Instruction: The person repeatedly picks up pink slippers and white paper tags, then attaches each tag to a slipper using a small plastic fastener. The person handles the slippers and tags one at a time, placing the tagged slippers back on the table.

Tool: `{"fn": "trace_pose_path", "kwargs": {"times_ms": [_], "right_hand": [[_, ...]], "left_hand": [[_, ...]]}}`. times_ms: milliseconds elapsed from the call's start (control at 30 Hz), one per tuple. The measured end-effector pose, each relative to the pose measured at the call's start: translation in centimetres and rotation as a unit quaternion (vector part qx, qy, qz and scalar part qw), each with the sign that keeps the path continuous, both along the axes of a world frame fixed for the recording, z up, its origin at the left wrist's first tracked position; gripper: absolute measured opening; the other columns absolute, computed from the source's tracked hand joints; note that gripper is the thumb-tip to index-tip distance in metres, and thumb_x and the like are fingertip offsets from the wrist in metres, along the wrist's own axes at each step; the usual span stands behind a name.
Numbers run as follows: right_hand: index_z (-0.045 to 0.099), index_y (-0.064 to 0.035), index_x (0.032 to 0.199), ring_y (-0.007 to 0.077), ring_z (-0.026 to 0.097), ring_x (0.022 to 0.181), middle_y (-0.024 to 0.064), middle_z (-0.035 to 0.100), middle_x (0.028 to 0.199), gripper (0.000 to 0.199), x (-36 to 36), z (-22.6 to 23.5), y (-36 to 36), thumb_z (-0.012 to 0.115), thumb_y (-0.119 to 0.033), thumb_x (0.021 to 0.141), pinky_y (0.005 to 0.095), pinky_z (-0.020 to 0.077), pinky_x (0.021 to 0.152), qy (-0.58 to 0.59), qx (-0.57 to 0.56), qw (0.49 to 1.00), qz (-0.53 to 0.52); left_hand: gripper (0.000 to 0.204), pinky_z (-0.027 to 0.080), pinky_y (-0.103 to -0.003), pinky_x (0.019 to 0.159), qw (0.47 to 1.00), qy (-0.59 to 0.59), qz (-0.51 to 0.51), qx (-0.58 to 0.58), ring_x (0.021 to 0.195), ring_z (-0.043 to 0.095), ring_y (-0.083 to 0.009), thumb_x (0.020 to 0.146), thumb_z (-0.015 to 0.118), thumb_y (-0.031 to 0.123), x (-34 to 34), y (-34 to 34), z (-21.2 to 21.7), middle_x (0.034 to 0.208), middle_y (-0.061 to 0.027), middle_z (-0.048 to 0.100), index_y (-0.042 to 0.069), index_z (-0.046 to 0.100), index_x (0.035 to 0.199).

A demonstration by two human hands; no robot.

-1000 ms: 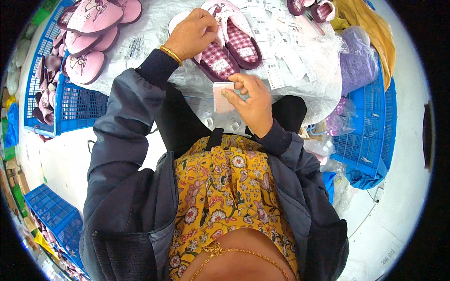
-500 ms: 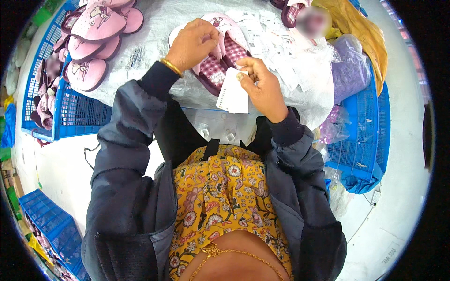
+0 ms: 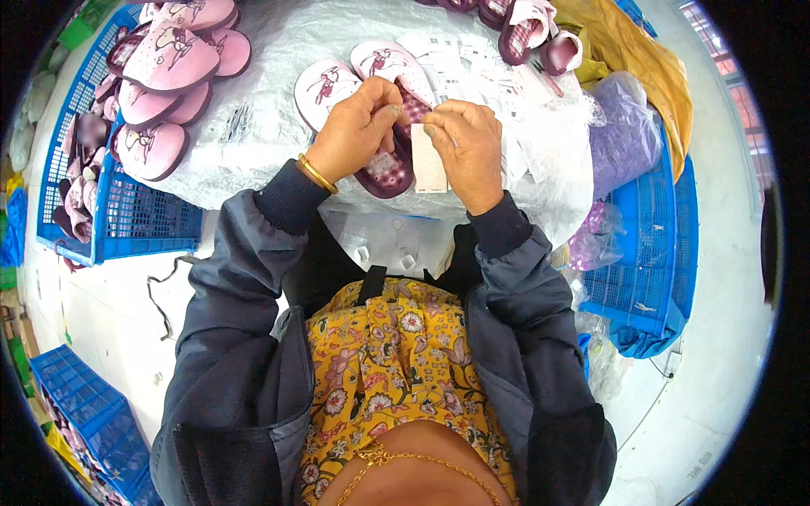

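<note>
Card tag (image 3: pixel 430 169) is pinched by right hand (image 3: pixel 465 150), five o'clock from pink slippers (image 3: pixel 390 61), seemingly for access by left hand (image 3: pixel 358 128), narrowed, contents unclear.

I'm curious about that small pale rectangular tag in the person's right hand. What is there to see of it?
The small, pale cream rectangular tag looks like paper or thin card. It is taller than wide, with a mostly plain face and tiny dark marks along its lower edge. The person's bare right hand pinches it near the top, hiding part of that end. It hangs nearly upright, just right of a pink slipper's plum checked heel end; whether they touch is unclear.
</note>
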State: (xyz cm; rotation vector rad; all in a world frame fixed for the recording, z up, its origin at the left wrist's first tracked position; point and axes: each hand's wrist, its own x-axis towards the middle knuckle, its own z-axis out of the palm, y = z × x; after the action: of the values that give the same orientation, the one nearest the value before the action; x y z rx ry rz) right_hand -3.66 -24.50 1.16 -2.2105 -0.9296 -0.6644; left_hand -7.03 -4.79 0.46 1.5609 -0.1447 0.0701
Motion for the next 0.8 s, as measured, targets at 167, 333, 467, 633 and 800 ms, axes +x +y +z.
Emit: {"fn": "trace_pose_path", "kwargs": {"times_ms": [167,333,467,633,800], "right_hand": [[0.073,-0.0110,0.090,0.0245,0.057,0.092,0.0036,0.066,0.097,0.010,0.8,-0.8,0.6,0.075,-0.012,0.079,0.0382,0.0419,0.084,0.079,0.093,0.992,0.018],[0.072,-0.0095,0.090,0.0249,0.059,0.089,0.0049,0.067,0.094,0.010,1.0,-0.8,0.9,0.074,-0.011,0.080,0.0377,0.0438,0.082,0.083,0.102,0.991,0.031],[0.072,-0.0087,0.089,0.0252,0.060,0.088,0.0055,0.067,0.092,0.009,1.1,-0.8,0.8,0.073,-0.011,0.081,0.0380,0.0442,0.081,0.101,0.106,0.988,0.044],[0.072,-0.0076,0.088,0.0252,0.061,0.088,0.0062,0.067,0.093,0.007,1.0,-0.9,0.7,0.073,-0.010,0.081,0.0372,0.0462,0.081,0.141,0.108,0.982,0.057],[0.072,-0.0056,0.089,0.0249,0.062,0.090,0.0080,0.068,0.093,0.007,1.0,-1.2,0.7,0.072,-0.009,0.083,0.0364,0.0484,0.080,0.159,0.133,0.976,0.065]], "left_hand": [[0.009,0.043,-0.020,0.058,0.999,0.009,-0.037,0.020,0.063,0.052,-0.0049,0.097,0.055,0.007,0.7,0.0,-0.3,0.081,0.0019,0.057,0.002,0.059,0.104],[0.009,0.046,-0.021,0.060,0.999,-0.007,-0.050,-0.005,0.067,0.054,-0.0046,0.095,0.057,0.005,0.9,-0.4,-0.4,0.079,0.0021,0.058,0.002,0.060,0.103],[0.009,0.043,-0.019,0.062,0.997,-0.006,-0.065,-0.031,0.069,0.052,-0.0043,0.094,0.059,0.003,1.2,-0.4,-1.0,0.083,0.0031,0.056,0.003,0.057,0.103],[0.011,0.043,-0.019,0.062,0.998,-0.022,-0.064,-0.018,0.070,0.052,-0.0036,0.092,0.061,0.000,1.3,-0.4,-1.3,0.084,0.0035,0.055,0.004,0.056,0.101],[0.011,0.047,-0.020,0.068,0.997,-0.011,-0.080,-0.021,0.078,0.053,-0.0030,0.092,0.063,0.001,1.3,-0.1,-1.2,0.086,0.0024,0.057,0.002,0.056,0.101]]}}
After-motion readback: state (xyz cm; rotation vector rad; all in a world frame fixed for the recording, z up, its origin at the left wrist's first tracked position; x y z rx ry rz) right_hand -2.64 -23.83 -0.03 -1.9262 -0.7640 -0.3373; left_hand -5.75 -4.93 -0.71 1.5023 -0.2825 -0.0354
